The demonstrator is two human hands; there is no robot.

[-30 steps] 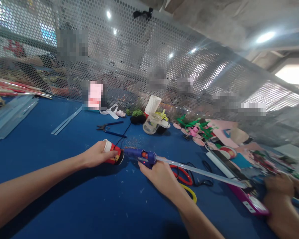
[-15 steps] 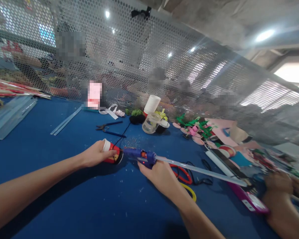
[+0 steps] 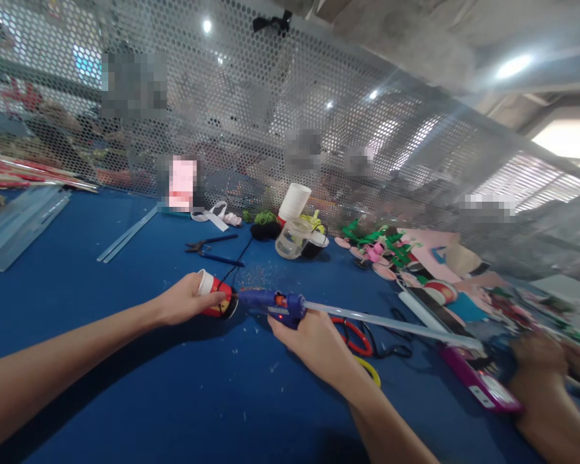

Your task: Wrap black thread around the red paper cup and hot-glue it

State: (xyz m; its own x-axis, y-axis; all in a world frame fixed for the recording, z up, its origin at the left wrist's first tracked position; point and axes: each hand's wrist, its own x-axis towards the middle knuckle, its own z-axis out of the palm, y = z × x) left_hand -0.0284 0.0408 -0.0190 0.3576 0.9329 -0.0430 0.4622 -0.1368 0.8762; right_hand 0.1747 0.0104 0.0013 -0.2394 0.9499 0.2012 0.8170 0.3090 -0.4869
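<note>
My left hand [image 3: 186,299] is closed around a red paper cup [image 3: 215,289] tipped on its side, its white rim toward the left and its base facing right. A black cord [image 3: 240,261] runs from the cup up to a dark ball of yarn [image 3: 265,231]. Gripped in my right hand [image 3: 314,341] is a blue glue gun [image 3: 270,301], a small red light glowing on its body. Its nozzle points left at the cup's base; whether they touch I cannot tell. A long clear glue stick [image 3: 391,325] sticks out of the gun's back.
Pliers [image 3: 212,250] lie beyond the cup. Behind them stand white stacked cups [image 3: 294,202] and a clear plastic cup [image 3: 292,240]. Red rings [image 3: 360,341] and a purple device [image 3: 481,380] lie rightward, near another person's hand [image 3: 539,361]. A perforated metal screen [image 3: 251,116] borders the table.
Both hands keep nearly the same place, the glue gun's nozzle still by the cup's base. The glue stick's far end sits slightly higher. The other person's hand at the right has shifted a little.
</note>
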